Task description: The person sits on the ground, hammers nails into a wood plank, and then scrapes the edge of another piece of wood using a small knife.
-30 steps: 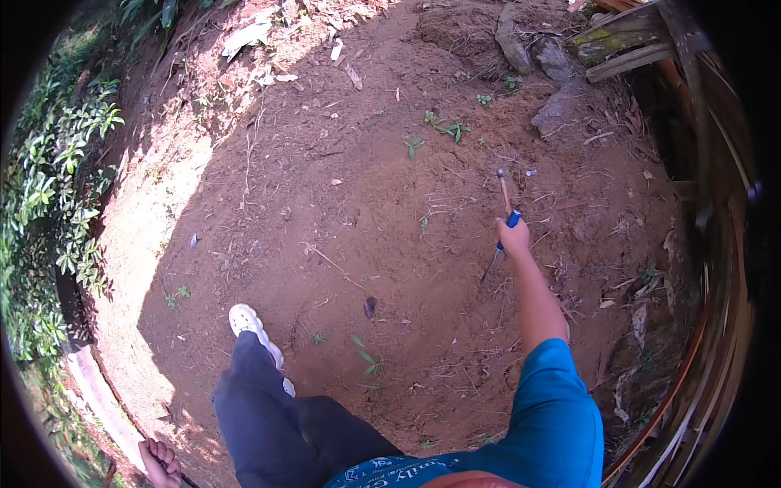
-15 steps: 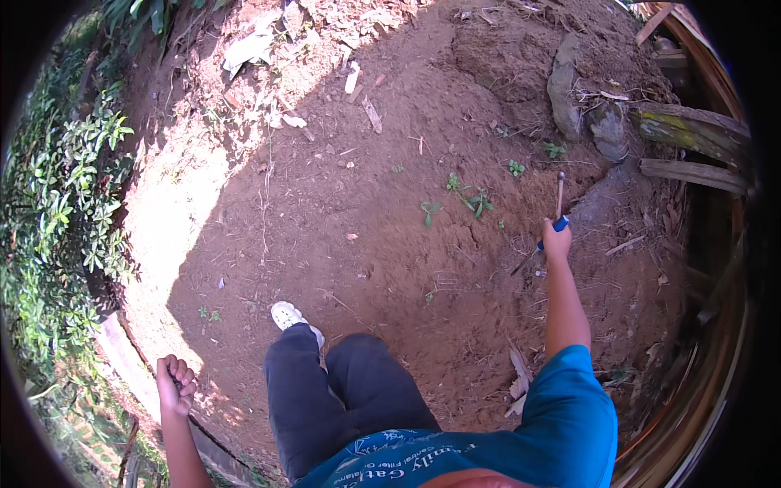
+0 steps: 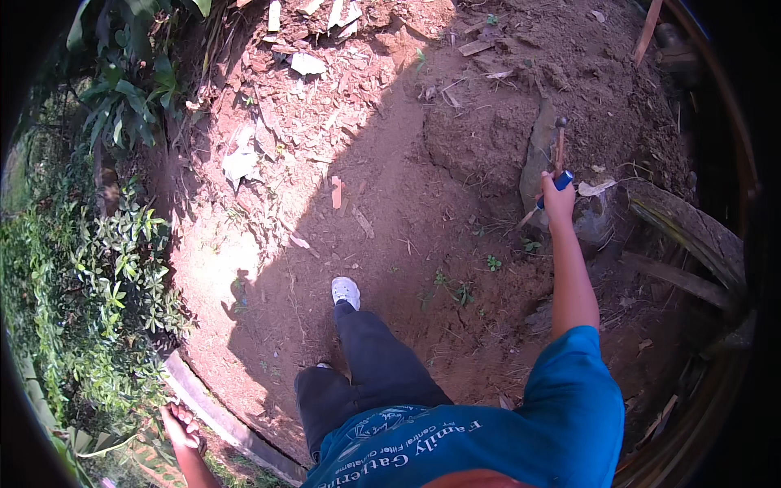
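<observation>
Right hand (image 3: 558,203) grasps a blue-handled tool (image 3: 565,179) and knobbed stick (image 3: 560,150) — the stick's axis toward twelve o'clock; left hand (image 3: 181,427) — hold unclear.

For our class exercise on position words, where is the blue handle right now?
In the head view, the blue handle is right of centre, in the person's right hand, just left of a pale scrap.

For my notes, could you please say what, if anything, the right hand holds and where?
A blue-handled tool by its handle, and a stick below its knob.
</observation>
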Tool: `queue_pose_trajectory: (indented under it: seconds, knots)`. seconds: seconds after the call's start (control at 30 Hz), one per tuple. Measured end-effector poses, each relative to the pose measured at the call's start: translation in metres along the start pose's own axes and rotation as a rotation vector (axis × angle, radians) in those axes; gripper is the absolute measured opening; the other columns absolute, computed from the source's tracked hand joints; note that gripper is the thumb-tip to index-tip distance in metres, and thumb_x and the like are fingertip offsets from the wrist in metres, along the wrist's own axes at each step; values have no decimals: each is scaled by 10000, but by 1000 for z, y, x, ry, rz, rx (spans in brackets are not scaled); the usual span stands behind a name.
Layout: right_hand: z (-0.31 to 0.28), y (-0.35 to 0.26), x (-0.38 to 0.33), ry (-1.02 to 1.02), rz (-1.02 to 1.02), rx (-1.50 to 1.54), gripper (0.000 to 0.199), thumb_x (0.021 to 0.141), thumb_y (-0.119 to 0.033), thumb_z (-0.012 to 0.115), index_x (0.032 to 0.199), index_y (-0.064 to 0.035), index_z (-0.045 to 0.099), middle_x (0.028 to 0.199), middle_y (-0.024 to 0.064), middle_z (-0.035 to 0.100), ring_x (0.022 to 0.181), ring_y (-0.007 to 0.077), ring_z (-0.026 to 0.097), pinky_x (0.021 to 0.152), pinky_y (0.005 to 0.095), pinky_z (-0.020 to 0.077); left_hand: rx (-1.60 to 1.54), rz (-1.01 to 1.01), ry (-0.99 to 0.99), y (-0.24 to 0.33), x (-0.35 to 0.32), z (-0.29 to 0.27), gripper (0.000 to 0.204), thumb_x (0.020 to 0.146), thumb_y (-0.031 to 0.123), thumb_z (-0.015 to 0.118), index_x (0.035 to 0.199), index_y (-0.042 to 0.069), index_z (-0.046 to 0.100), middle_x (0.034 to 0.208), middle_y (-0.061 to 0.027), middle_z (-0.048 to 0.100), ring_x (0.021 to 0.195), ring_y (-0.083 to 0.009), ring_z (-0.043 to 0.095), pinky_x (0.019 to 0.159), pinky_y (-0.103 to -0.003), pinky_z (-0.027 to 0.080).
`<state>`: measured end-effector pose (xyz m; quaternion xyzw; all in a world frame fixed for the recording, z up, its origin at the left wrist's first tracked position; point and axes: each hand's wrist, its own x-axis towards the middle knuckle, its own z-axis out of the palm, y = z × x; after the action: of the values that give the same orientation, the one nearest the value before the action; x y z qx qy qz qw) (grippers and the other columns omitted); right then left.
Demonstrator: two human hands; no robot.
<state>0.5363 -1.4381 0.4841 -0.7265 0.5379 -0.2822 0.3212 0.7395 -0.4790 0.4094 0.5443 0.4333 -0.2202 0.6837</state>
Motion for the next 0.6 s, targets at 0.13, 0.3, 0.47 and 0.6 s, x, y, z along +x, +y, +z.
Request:
queue_pose_trajectory:
  seconds: [0.13,0.3,0.47,0.6]
  knots:
    - [9,-98,90,-39,-50,8,222,917,-220,726,949,-41,599,773,27,639,577,120,611,538,292,516,-42,-122,35,-4,-19,53,376,1053,401,427,738,198,395,591,51,367,426,-71,335,284,-195,244]
    - [5,-169,183,-15,-66,-12,220,932,-246,699,984,-50,615,830,41,677,622,138,634,576,290,513,-95,-256,-128,-11,-3,167,358,1047,347,428,730,182,415,588,29,365,459,-90,343,318,-214,225]
    - [5,-221,270,19,-12,-50,207,934,-241,680,990,-46,643,868,51,701,633,142,639,577,289,502,-16,-399,-152,25,4,320,344,1005,299,449,689,175,390,586,19,367,480,-103,363,326,-213,233]
    - [3,-222,343,62,93,-205,224,911,-247,684,1002,-45,657,874,57,715,650,152,651,559,305,506,-7,-429,-200,78,19,438,323,988,279,452,690,172,388,583,19,367,485,-104,368,331,-215,231]
